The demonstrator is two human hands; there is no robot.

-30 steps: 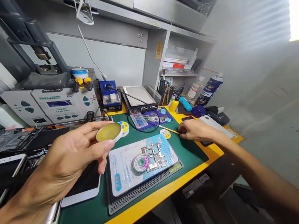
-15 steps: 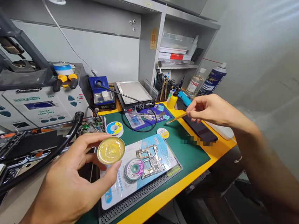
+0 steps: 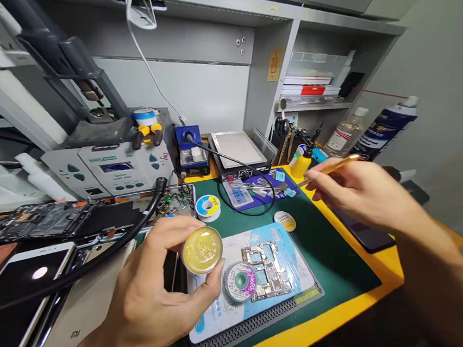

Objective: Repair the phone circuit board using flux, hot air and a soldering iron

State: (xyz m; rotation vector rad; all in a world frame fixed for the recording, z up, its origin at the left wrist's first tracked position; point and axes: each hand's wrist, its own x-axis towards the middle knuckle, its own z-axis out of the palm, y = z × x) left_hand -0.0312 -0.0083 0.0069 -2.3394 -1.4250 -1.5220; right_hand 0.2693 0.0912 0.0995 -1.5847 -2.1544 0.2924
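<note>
My left hand [image 3: 162, 292] grips a small round tin of yellow soldering paste [image 3: 202, 250] between thumb and fingers, its open face turned towards me. A slim gold-handled tool [image 3: 341, 165] is pinched in my right hand [image 3: 348, 187], over the right side of the bench and apart from the tin; its tip is too small to make out. Beyond the left thumb lies a spool of desoldering wick [image 3: 240, 282], beside a phone circuit board [image 3: 273, 275]. Both rest on a blue and white sheet [image 3: 210, 308]. The round paper-labelled lid [image 3: 285, 220] lies behind them on the green mat [image 3: 329, 259].
A hot-air station [image 3: 121, 168], a black hose [image 3: 153, 201] and several phones [image 3: 28, 285] crowd the left. At the back stand a soldering iron holder [image 3: 191, 145] and a heating plate [image 3: 239, 155]. Bottles and a spray can [image 3: 385, 131] stand at right.
The view has swung left. The tool in my right hand has turned, its gold end now rising above my fingers. My left hand keeps the tin much as before.
</note>
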